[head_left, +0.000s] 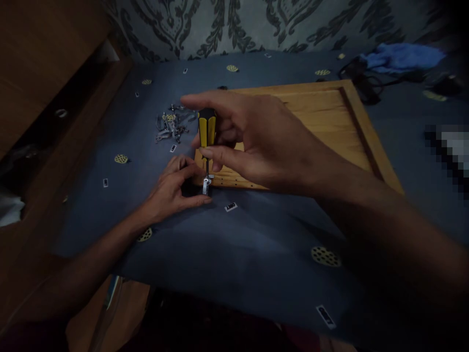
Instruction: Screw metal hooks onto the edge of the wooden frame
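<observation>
My right hand [252, 132] is wrapped round the yellow and black handle of a screwdriver [207, 129], with the index finger stretched out past the top. The screwdriver stands upright, its tip down on a small metal hinge [205, 187] at the near left corner of a framed wooden panel [322, 117]. Thumb and index finger of my left hand [172, 188] close on the hinge from either side; its other fingers curl beside the panel's corner. Several small dark holes show along the panel's near edge.
A pile of metal hinges and hardware [172, 127] lies left of the panel on the blue patterned cloth [256, 254]. A blue cloth [405, 57] and dark cables [366, 83] lie at the back right. Wooden furniture [47, 58] borders the left side.
</observation>
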Motion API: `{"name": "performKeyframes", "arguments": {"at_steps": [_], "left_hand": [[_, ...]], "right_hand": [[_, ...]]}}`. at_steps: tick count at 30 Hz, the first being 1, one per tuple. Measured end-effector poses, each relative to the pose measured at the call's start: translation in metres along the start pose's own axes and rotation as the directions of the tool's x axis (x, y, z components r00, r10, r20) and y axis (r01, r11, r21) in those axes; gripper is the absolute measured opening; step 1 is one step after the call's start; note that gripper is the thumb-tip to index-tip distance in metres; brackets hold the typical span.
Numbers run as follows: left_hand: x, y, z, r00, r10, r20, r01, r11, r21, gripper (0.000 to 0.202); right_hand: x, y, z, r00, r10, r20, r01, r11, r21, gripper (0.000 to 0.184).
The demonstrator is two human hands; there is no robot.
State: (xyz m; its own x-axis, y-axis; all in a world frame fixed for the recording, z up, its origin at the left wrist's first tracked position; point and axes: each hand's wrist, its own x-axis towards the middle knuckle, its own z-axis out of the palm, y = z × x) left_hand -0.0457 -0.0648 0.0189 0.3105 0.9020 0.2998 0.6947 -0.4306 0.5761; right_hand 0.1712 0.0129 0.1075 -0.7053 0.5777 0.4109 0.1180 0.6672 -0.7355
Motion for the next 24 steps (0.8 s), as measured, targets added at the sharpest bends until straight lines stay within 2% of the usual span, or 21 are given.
{"name": "performKeyframes", "arguments": {"at_steps": [6, 13, 16, 20, 22, 24], "left_hand": [[0.0001, 0.0009, -0.0006, 1.0, -0.001, 0.004, 0.0, 1.0, 0.016, 0.042], [0.0003, 0.0003, -0.0007, 1.0, 0.013, 0.007, -0.012, 1.0, -0.013, 0.042], [0.0006, 0.0016, -0.0018, 1.0, -0.007, 0.017, 0.008, 1.0, -0.028, 0.043], [0.0011, 0.0042, -0.0037, 0.999, -0.031, 0.043, 0.032, 0.999, -0.025, 0.045], [0.0012, 0.0048, -0.0042, 0.999, -0.019, 0.037, 0.02, 0.999, -0.025, 0.045], [0.0011, 0.0048, -0.0042, 0.999, -0.018, 0.032, 0.018, 1.0, -0.022, 0.045]], "right_hand": [[-0.0028, -0.0038, -0.0027, 0.997, 0.036, 0.067, -0.027, 0.993, -0.118, 0.059], [-0.0035, -0.0048, -0.0004, 0.998, 0.017, 0.058, -0.012, 0.997, -0.08, 0.054], [-0.0039, -0.007, 0.0006, 1.0, 0.014, -0.017, -0.015, 0.997, -0.072, 0.053], [-0.0025, -0.0059, -0.0003, 0.973, -0.093, -0.211, 0.067, 0.989, -0.129, 0.051], [-0.001, -0.0047, -0.0008, 0.969, -0.124, -0.215, 0.096, 0.986, -0.135, 0.054], [-0.0001, -0.0052, -0.0004, 0.978, -0.064, -0.197, 0.035, 0.988, -0.151, 0.052]]}}
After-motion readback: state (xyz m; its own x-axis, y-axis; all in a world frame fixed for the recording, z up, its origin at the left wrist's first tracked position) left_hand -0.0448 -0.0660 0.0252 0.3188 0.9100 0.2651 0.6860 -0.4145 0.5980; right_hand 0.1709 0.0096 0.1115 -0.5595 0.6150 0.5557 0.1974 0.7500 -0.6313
